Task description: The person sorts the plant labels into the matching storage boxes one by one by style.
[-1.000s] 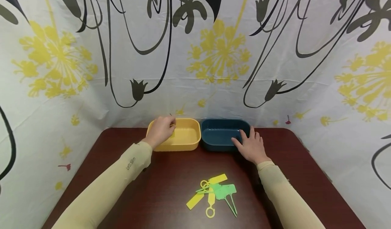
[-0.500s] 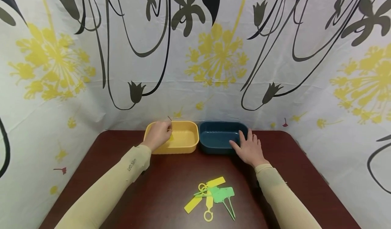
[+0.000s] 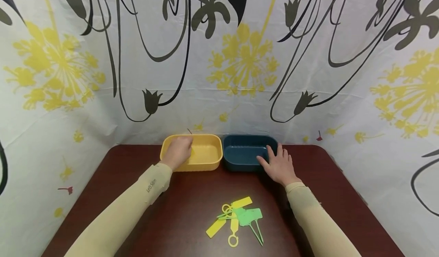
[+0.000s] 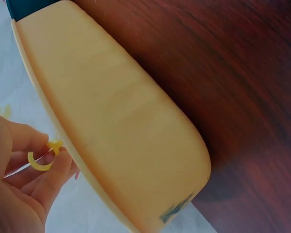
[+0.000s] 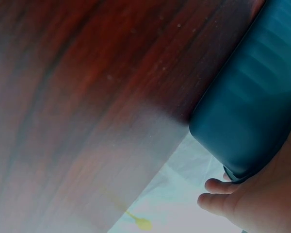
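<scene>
My left hand is over the left side of the yellow box. Its thumb and fingers pinch a yellow plant tag, whose open ring shows by the box rim in the left wrist view. The rest of that tag is hidden there. My right hand, fingers spread, rests on the right end of the dark blue box. In the right wrist view, some fingertips reach past the blue box's rim.
Nearer me on the dark red table lies a loose pile of yellow ring tags and green tags with pointed stems. The boxes stand side by side at the back edge, before a patterned cloth.
The left hand has tipped slightly downward over the yellow box, still pinching the yellow tag. The right hand stays on the blue box. The head view has shifted a little.
</scene>
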Demonstrator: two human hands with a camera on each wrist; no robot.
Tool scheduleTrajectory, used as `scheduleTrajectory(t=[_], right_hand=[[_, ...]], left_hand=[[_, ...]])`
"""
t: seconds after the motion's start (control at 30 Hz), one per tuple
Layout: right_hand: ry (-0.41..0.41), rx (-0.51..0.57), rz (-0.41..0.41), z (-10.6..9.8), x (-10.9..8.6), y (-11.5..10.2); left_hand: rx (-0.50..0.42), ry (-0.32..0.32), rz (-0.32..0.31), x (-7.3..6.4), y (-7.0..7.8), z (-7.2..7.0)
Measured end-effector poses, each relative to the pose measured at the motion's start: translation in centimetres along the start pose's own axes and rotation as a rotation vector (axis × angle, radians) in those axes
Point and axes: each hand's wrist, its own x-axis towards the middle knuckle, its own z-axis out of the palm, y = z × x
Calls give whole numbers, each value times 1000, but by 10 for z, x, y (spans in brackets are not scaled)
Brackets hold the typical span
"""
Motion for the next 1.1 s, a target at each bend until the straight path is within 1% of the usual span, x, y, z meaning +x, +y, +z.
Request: scheduleTrajectory(t=[0.07,0.2,0.33,0.5,0.57,0.8,0.93,1.03,1.1], right_hand=[[-3,4,2,-1,-1,-1],[-17,5,8,-4,-3,-2],[-14,7,5,-4,-3,-3],[-10,19,7,0,1,3],[-17,15,6,0,2,3],[-31,5,3,-6,0,-1],[-38,11,9,-7,0,-2],[-39,15,9,-7,-1,-3],[-35,21,11,-8,-1,-4]], left_hand=[[12,-2,-7,-2,1,1],[25,-34,-34,-7,4,2],[31,-39,-38,-13,9,3],[12,-37,-70,-17,20,1],[7,-30,-71,-19,27,-1],[5,19,8,-21,50,-10],[-2,12,55,-25,62,-16],[17,-6,85,-29,70,-19],[29,-8,104,-32,73,-21]])
